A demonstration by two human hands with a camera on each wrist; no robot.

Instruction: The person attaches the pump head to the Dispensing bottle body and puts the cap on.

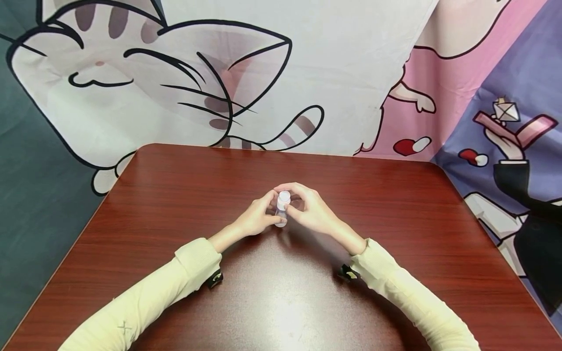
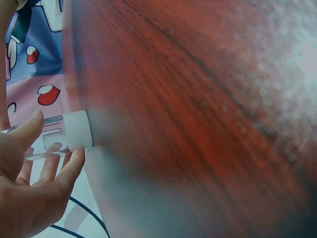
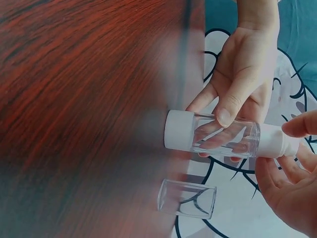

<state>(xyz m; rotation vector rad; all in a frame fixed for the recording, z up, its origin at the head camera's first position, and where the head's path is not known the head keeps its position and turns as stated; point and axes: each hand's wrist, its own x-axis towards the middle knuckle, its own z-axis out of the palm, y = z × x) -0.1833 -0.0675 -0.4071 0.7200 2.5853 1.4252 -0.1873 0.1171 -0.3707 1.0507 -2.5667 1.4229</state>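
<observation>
A small clear bottle (image 3: 225, 136) with a white base and white top stands upright on the table between both hands. My left hand (image 1: 256, 217) holds its transparent body, thumb on the near side and fingers behind. My right hand (image 1: 313, 210) pinches the white top (image 1: 284, 196) between thumb and fingers. In the left wrist view, the bottle's white base (image 2: 78, 130) shows beside the left fingertips. A clear cap (image 3: 187, 199) stands apart on the table, close to the bottle; the right hand mostly hides it from the head view.
The reddish-brown wooden table (image 1: 210, 185) has a glare patch near its front. Behind it hangs a cloth (image 1: 351, 63) printed with a cartoon cat and figures. A dark wrist device (image 1: 215, 278) sits at the left cuff, another (image 1: 348, 273) at the right.
</observation>
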